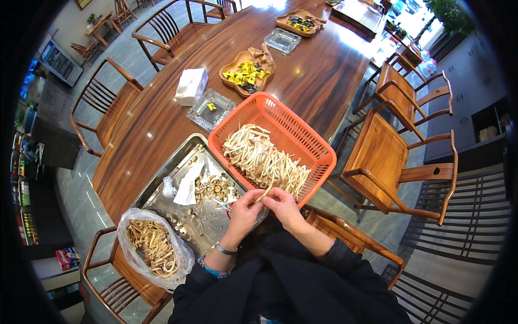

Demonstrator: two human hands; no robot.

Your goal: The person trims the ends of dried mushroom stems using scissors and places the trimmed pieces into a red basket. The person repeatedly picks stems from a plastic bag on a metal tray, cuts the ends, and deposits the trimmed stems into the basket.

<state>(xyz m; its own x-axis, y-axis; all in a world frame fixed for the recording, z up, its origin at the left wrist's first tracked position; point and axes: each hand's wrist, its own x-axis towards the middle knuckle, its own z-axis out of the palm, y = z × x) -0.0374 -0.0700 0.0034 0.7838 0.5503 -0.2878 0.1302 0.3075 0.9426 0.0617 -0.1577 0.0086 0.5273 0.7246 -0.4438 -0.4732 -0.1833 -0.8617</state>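
Observation:
Between the fingertips of my left hand (245, 210) and my right hand (283, 205) is a thin pale mushroom stem (266, 192), over the near edge of an orange plastic basket (321, 139). Many long pale stems (265, 158) lie in a row in the basket. Left of it, a metal tray (153, 187) holds brown mushroom caps and scraps (218, 187), a white tissue (188, 185) and scissors (220, 201) with red handles, partly hidden by my left hand. A clear plastic bag (187, 259) full of brownish mushroom stems (153, 247) stands at the tray's near left.
Beyond the basket on the wooden table (311, 87) are a glass ashtray (197, 112), a tissue box (191, 87), a wooden dish (226, 69) of yellow-wrapped sweets, a second ashtray (282, 39) and a second dish (282, 21). Wooden chairs (378, 156) stand around the table.

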